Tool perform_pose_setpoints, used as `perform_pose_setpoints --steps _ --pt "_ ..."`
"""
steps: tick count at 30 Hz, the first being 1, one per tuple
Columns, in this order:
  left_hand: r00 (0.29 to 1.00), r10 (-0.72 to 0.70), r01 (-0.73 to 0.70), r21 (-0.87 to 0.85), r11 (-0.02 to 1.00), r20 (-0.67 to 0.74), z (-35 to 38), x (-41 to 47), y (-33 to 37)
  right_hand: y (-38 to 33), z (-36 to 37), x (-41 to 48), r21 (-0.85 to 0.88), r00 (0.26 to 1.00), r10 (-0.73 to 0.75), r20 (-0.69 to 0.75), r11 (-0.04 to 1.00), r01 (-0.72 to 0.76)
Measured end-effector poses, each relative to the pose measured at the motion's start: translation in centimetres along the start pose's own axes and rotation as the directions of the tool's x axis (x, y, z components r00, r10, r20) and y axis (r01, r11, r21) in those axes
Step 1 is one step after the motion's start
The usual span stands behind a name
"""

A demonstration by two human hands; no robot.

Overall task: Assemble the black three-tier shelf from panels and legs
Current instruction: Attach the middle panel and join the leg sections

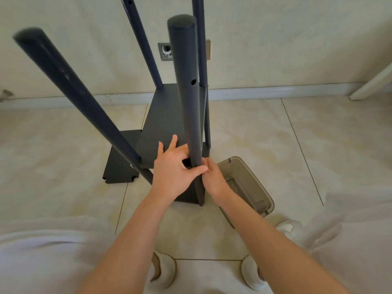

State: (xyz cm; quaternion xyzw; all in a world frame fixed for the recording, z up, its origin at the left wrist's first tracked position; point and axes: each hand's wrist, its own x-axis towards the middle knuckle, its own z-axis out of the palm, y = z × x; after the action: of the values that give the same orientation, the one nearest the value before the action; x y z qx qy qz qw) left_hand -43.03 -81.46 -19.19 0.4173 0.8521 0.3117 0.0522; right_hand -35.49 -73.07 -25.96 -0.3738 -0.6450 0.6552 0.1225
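Observation:
The black shelf frame stands on the tiled floor with several round legs rising toward me. A black panel (163, 124) sits between the legs above floor level. The near right leg (186, 92) has a side hole partway up. My left hand (174, 168) rests on the panel's near right corner, fingers spread and thumb against that leg. My right hand (214, 177) grips the same leg from the right at the panel's corner. The near left leg (70, 90) slants up to the left. Another black panel (121, 162) with notched corners lies flat on the floor, left of the frame.
A beige bin (254, 187) lies on the floor just right of the frame. The wall and baseboard (275, 91) run close behind, with a wall socket plate (165, 52). A white furniture leg (371, 83) is at far right. My slippered feet (167, 270) are below.

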Motion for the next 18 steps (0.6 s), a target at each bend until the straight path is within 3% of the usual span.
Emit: perform_pose_setpoints --steps 6,12,18 --pt "0.989 -0.133 0.138 -0.068 0.988 0.067 -2.6 0.3 -2.1 -1.5 2.4 0.5 -0.06 0.997 -0.008 0.073 0.998 0.012" --pt "0.986 -0.16 0.166 -0.237 0.957 0.045 -5.1 -1.5 -4.4 -2.4 5.0 -0.1 -0.074 0.994 -0.053 0.092 0.996 0.06" --pt "0.973 -0.233 0.215 -0.375 0.902 -0.003 -6.7 -2.8 -6.3 -3.5 6.8 -0.7 -0.203 0.979 -0.145 0.14 0.964 0.172"
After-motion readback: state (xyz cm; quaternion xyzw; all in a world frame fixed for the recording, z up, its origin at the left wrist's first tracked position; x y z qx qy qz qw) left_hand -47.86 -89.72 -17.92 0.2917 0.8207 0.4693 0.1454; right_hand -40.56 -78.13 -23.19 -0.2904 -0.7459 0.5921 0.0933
